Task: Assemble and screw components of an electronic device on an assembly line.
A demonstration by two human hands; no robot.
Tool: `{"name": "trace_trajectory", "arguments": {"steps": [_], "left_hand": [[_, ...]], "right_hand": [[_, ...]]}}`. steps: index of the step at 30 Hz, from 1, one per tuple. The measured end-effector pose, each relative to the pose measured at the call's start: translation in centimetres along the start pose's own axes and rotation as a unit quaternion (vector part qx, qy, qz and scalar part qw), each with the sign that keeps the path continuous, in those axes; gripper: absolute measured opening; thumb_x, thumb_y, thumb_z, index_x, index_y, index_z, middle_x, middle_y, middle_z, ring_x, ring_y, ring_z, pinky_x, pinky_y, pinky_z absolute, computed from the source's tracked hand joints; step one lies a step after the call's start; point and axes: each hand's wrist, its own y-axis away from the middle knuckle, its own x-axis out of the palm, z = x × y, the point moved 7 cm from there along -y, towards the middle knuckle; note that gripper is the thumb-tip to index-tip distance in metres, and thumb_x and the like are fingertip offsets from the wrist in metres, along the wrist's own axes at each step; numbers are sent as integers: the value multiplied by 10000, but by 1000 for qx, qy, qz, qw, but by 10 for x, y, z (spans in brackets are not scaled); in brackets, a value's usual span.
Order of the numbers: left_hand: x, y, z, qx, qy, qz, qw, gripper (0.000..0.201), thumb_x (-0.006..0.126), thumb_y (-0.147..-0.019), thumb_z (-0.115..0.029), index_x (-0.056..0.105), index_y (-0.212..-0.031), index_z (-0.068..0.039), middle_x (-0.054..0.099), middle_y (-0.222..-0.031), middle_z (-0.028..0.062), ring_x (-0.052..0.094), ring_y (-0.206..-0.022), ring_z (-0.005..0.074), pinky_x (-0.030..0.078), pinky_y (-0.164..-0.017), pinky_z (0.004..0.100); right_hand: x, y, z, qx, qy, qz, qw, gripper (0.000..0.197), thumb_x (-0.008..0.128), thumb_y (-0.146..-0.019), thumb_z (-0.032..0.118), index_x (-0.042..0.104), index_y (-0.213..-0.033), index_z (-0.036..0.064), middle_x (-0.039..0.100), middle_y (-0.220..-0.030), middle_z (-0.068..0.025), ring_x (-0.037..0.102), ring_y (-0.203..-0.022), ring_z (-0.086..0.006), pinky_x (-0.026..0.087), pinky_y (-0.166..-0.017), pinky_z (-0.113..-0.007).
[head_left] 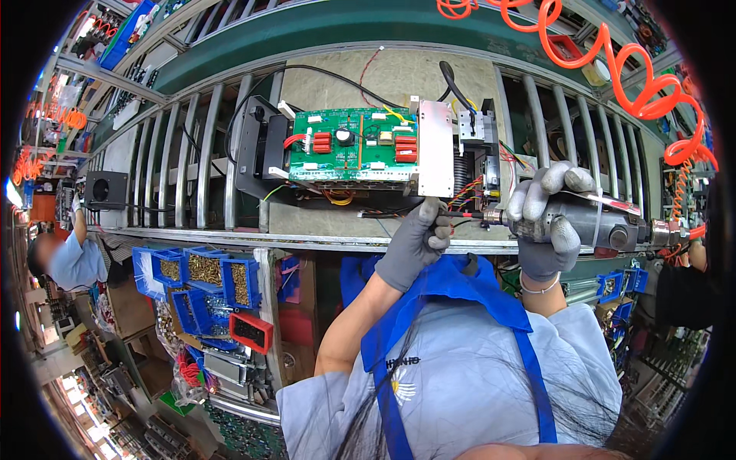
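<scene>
My right hand (548,218), in a grey glove, is wrapped round a black air screwdriver (609,226) held lying sideways. Its thin bit points left, toward my left hand (420,239), which is gloved too. The left fingers are pinched together beside the bit's tip, just under the lower edge of a silver metal plate (435,149); what they hold, if anything, is hidden. The plate stands at the right end of a green circuit board (354,146) with red and white parts. A black metal panel (257,146) adjoins the board's left end.
The assembly rests on a pale board (330,73) over a roller conveyor (207,165). A coiled red air hose (644,84) hangs at the right. Blue bins (203,268) of screws and a red bin (251,332) stand at the lower left. Another person (77,257) is at far left.
</scene>
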Motion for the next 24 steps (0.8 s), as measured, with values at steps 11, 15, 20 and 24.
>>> {"name": "trace_trajectory", "arguments": {"steps": [11,15,20,24], "left_hand": [[-12,5,5,9,-127,-41,991,556,616,-868,-523,544,-1084,-16,561,-856,30,524,-681,69,424,-519,166],[-30,3,-8,49,-232,-167,957,574,612,-888,-494,558,-1115,31,624,-909,85,619,-714,105,497,-565,189],[-44,-19,-20,94,-274,-174,941,453,624,-914,-372,580,-1075,49,654,-929,120,650,-709,123,538,-548,214],[-45,-25,-24,113,-312,-198,922,380,619,-925,-308,611,-1014,62,665,-853,123,644,-643,129,527,-505,214]], "right_hand": [[-2,-6,2,-40,22,-2,999,501,644,-800,187,472,-1249,44,510,-1015,-92,550,-747,-160,517,-650,-343],[-13,-15,-10,-29,79,-2,996,495,641,-809,142,443,-1247,29,542,-960,-102,578,-778,-183,543,-728,-386],[-19,-19,-30,4,151,-17,988,459,608,-793,105,470,-1223,23,544,-974,-107,570,-772,-169,541,-719,-382],[-18,-22,-44,30,161,-13,986,459,575,-790,46,454,-1232,14,555,-996,-114,580,-784,-169,550,-745,-391]]}}
